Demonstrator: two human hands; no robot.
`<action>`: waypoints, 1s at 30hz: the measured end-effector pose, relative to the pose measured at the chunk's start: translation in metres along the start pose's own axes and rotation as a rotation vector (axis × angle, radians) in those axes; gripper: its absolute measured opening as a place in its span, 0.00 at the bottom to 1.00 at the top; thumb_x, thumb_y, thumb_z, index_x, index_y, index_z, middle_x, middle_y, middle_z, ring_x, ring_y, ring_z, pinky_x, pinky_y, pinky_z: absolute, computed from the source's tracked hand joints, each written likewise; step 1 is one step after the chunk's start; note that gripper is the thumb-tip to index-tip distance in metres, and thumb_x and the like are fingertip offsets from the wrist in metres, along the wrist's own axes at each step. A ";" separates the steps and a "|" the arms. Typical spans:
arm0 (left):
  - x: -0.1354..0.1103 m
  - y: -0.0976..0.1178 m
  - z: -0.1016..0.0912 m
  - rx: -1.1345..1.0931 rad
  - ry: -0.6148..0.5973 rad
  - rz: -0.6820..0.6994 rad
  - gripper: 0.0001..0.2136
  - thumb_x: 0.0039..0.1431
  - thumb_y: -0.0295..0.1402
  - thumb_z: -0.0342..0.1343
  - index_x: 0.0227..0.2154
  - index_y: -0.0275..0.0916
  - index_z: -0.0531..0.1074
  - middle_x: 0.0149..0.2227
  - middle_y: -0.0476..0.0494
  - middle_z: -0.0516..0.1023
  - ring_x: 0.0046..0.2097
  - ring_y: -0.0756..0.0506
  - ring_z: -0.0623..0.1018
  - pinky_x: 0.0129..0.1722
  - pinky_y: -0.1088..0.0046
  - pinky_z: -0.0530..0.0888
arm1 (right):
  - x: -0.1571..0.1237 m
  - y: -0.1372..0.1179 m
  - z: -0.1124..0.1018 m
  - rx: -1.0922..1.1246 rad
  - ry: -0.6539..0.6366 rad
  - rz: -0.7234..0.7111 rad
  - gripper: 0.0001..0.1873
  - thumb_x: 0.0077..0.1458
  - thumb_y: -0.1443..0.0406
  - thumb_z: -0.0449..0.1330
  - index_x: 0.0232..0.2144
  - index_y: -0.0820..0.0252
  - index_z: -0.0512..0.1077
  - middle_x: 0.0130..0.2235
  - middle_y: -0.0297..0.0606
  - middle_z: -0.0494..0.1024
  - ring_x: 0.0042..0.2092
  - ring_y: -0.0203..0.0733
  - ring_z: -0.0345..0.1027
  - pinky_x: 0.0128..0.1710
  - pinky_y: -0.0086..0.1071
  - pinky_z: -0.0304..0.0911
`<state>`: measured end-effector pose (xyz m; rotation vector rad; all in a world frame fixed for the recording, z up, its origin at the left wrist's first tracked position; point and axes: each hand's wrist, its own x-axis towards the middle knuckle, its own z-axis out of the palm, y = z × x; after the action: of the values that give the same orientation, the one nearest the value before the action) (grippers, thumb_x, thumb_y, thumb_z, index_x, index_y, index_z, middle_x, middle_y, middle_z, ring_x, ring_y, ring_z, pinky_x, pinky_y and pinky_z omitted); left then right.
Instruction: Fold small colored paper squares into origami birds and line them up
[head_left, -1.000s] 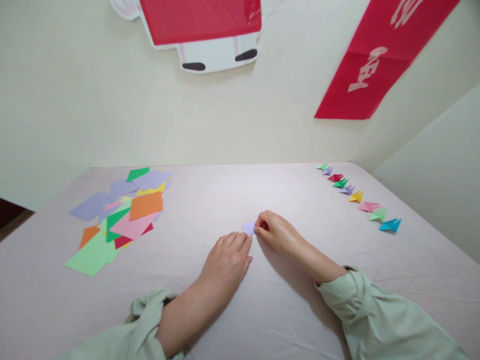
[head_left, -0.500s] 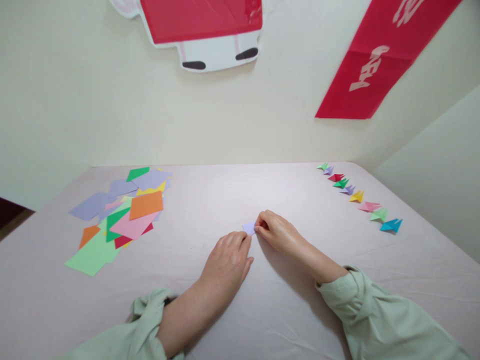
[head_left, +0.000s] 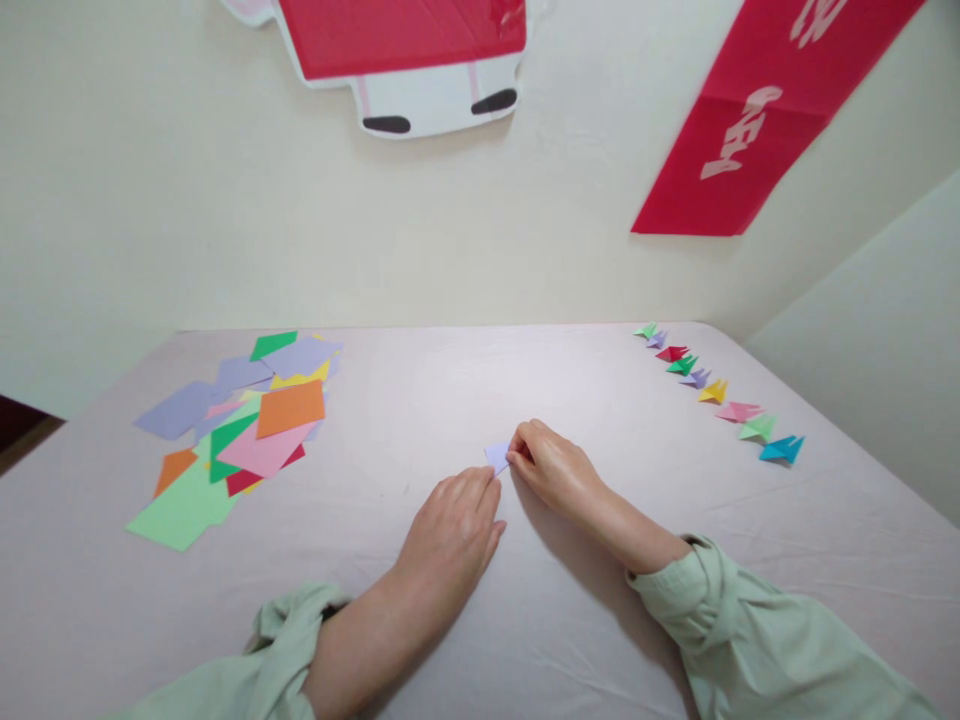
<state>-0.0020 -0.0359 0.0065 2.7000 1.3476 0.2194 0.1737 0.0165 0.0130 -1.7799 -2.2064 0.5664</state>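
A small piece of lavender paper (head_left: 496, 457) lies at the middle of the table, partly covered by my fingers. My right hand (head_left: 559, 468) pinches its right edge between thumb and fingertips. From the near side, my left hand (head_left: 454, 520) lies flat on the cloth, fingers stretched out together and thumb apart. Its fingertips touch the paper's near corner. How the paper is folded beneath the fingers is hidden.
At left, loose coloured paper sheets (head_left: 291, 410) overlap in a pile. Several small folded paper figures (head_left: 781, 450) form a slanting row along the right side. A pale cloth (head_left: 420, 400) covers the table, which meets the wall (head_left: 375, 240) at the back.
Both hands stay at the lavender paper, with only a slight shift of the fingers. My left fingertips have drawn back a little towards me. The view has moved very slightly.
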 end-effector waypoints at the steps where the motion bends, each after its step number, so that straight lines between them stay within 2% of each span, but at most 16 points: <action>1: 0.000 0.000 0.001 0.004 0.006 0.002 0.16 0.64 0.30 0.50 0.54 0.35 0.65 0.55 0.34 0.71 0.56 0.38 0.71 0.56 0.57 0.68 | 0.000 0.000 0.000 -0.010 -0.004 0.000 0.03 0.60 0.69 0.54 0.34 0.58 0.67 0.36 0.37 0.72 0.35 0.38 0.66 0.34 0.29 0.54; 6: 0.005 0.000 0.002 0.029 -0.021 -0.017 0.22 0.63 0.33 0.52 0.59 0.35 0.60 0.51 0.36 0.73 0.53 0.38 0.72 0.54 0.58 0.69 | 0.000 -0.001 0.000 -0.036 -0.019 0.003 0.03 0.61 0.68 0.54 0.35 0.58 0.67 0.37 0.37 0.72 0.36 0.39 0.66 0.34 0.29 0.54; 11: 0.009 0.001 0.000 0.029 -0.022 -0.024 0.21 0.62 0.34 0.54 0.57 0.35 0.62 0.48 0.37 0.73 0.51 0.38 0.71 0.52 0.59 0.69 | 0.000 -0.003 -0.001 -0.073 -0.033 0.016 0.03 0.62 0.68 0.53 0.36 0.59 0.67 0.39 0.39 0.72 0.36 0.40 0.67 0.33 0.30 0.53; 23: -0.006 -0.003 0.001 0.043 -0.022 0.044 0.22 0.63 0.35 0.52 0.59 0.37 0.61 0.59 0.35 0.68 0.58 0.38 0.68 0.57 0.58 0.65 | 0.001 -0.003 -0.001 -0.080 -0.032 0.029 0.03 0.61 0.67 0.54 0.35 0.58 0.67 0.39 0.39 0.73 0.36 0.40 0.68 0.32 0.30 0.53; 26: -0.009 -0.006 -0.003 0.010 -0.041 0.056 0.21 0.63 0.33 0.53 0.58 0.38 0.63 0.60 0.36 0.67 0.59 0.38 0.68 0.57 0.58 0.66 | 0.000 -0.004 -0.002 -0.074 -0.036 0.039 0.03 0.62 0.67 0.53 0.35 0.58 0.67 0.39 0.39 0.73 0.36 0.40 0.68 0.32 0.31 0.53; 30: -0.003 -0.007 -0.006 -0.043 -0.069 0.023 0.24 0.63 0.34 0.53 0.60 0.38 0.59 0.58 0.38 0.69 0.57 0.39 0.68 0.57 0.59 0.65 | -0.001 -0.006 -0.003 -0.076 -0.035 0.042 0.03 0.61 0.67 0.53 0.35 0.58 0.67 0.39 0.39 0.73 0.35 0.40 0.67 0.32 0.30 0.53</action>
<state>-0.0105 -0.0343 0.0112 2.6629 1.2784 0.1537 0.1700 0.0151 0.0184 -1.8721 -2.2465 0.5336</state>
